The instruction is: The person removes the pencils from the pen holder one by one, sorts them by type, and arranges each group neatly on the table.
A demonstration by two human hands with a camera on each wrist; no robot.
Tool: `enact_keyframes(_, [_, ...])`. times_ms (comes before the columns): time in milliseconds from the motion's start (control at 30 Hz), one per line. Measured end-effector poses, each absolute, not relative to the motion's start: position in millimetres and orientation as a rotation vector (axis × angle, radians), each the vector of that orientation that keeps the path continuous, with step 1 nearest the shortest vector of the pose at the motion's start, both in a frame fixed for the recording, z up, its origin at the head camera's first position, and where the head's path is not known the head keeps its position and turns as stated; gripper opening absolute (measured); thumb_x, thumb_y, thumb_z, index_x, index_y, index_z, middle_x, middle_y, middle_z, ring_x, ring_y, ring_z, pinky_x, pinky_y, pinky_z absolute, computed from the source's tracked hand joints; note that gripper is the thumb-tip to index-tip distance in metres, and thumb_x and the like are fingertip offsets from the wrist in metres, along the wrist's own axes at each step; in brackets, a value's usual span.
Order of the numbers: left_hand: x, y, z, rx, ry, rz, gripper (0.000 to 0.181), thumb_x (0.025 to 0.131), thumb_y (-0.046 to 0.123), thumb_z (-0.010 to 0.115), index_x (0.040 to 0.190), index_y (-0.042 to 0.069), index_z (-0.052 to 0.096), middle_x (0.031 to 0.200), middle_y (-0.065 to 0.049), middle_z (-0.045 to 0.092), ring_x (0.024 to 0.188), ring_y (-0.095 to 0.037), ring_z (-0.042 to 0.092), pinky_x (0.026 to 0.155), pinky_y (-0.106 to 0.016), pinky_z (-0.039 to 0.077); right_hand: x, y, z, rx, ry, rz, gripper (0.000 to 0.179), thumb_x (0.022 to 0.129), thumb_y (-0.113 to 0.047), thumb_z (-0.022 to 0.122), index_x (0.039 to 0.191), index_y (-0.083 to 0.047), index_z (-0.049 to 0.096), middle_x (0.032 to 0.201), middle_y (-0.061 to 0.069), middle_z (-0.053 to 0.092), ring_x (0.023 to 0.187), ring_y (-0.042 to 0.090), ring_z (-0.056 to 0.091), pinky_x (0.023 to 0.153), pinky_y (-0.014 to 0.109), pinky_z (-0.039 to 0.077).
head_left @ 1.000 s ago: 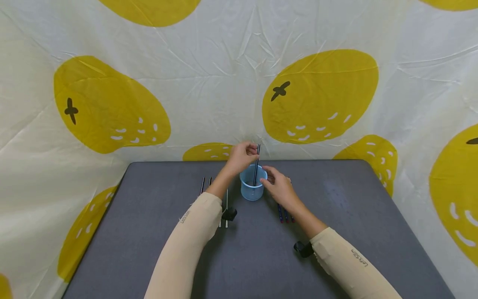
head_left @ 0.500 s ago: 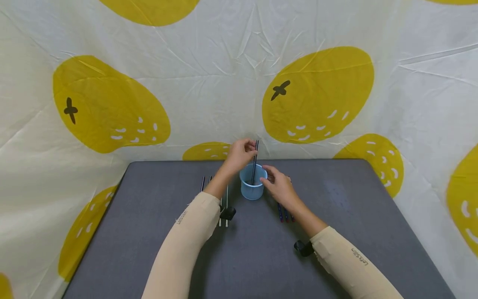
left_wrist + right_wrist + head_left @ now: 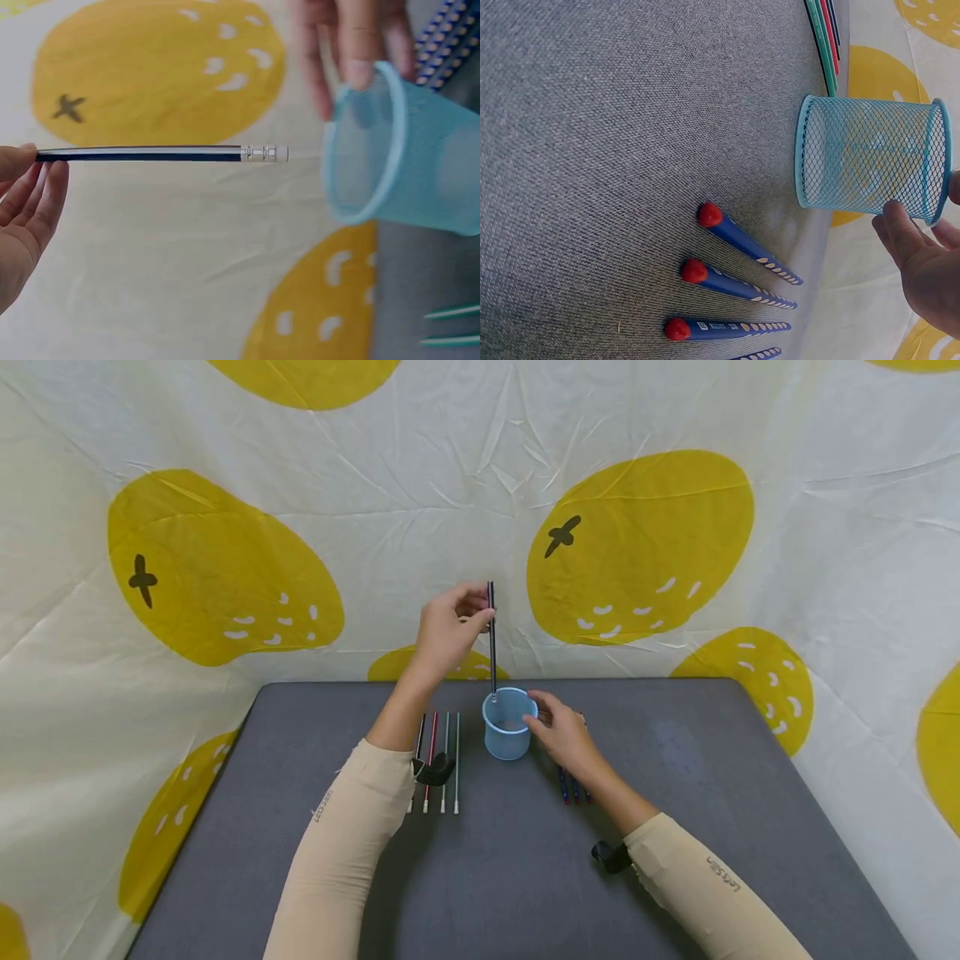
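My left hand (image 3: 448, 622) pinches a dark striped pencil (image 3: 150, 154) near one end, between thumb and fingers. The pencil (image 3: 492, 647) hangs nearly upright, its white eraser end down near the cup's far left rim. In the left wrist view that end stands apart from the cup's mouth. The light blue mesh pen cup (image 3: 507, 742) stands upright on the table. My right hand (image 3: 558, 731) grips its rim from the right, thumb and fingers at the edge. In the right wrist view the fingers touch the mesh side (image 3: 870, 154).
Left of the cup, several pencils lie side by side: a dark one (image 3: 420, 735), a red one (image 3: 432, 739) and green ones (image 3: 457, 760). Several blue dotted pencils with red ends (image 3: 739, 279) lie right of it, partly under my right arm. A patterned curtain (image 3: 420, 568) hangs behind the grey table (image 3: 300, 843).
My left hand has risen and moved left with the pencil, whose lower end was inside the cup and is now at rim height or above. My right hand and the cup have stayed put.
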State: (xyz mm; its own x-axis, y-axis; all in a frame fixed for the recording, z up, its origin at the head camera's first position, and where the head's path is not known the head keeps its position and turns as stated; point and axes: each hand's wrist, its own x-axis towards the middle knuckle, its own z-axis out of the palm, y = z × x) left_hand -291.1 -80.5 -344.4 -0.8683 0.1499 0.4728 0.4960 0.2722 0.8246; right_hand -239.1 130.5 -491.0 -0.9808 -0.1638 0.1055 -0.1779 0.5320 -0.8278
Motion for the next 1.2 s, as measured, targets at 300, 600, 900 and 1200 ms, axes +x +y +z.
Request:
enact_keyframes(300, [-276,-124,-328,-0.558,-2.209,-1.567,0.023,0.096,0.004,0.071,0.119,-0.001,0.07,0.099,-0.017,0.07,0.087,-0.022,0.069,0.076,-0.024,0.062,-238,131,-491,0.318,-2.733,1.482,0.048,0.103,-0.016,0.065,0.147,-0.002,0.052,0.141,0.023,0.062,0.128,0.037,0.063,0.102,0.047,0.057])
enact_keyframes(600, [-275,-177,-359,-0.388,-2.371,-1.475,0.027,0.098,0.006,0.07,0.123,-0.003,0.07,0.101,-0.019,0.068,0.088,-0.025,0.065,0.07,-0.017,0.057,-239,131,-491,0.314,-2.746,1.474,0.049,0.103,-0.015,0.065,0.148,0.0,0.051,0.143,0.023,0.061,0.13,0.037,0.062,0.103,0.045,0.057])
enact_keyframes(900, [-270,-219,-402,-0.22,-2.46,-1.585,0.029,0.098,0.001,0.067,0.125,-0.011,0.066,0.102,-0.028,0.065,0.08,-0.019,0.064,0.066,-0.015,0.058,-240,130,-491,0.312,-2.752,1.451,0.049,0.103,-0.016,0.065,0.147,-0.002,0.051,0.141,0.023,0.062,0.127,0.037,0.064,0.102,0.045,0.057])
enact_keyframes(1200, [-277,-249,-467,-0.131,-2.627,-1.422,0.029,0.095,0.006,0.073,0.12,-0.008,0.069,0.099,-0.023,0.072,0.072,-0.012,0.066,0.062,-0.023,0.06,-239,130,-491,0.315,-2.748,1.45,0.049,0.103,-0.016,0.065,0.148,-0.002,0.051,0.14,0.024,0.062,0.127,0.037,0.064,0.103,0.046,0.057])
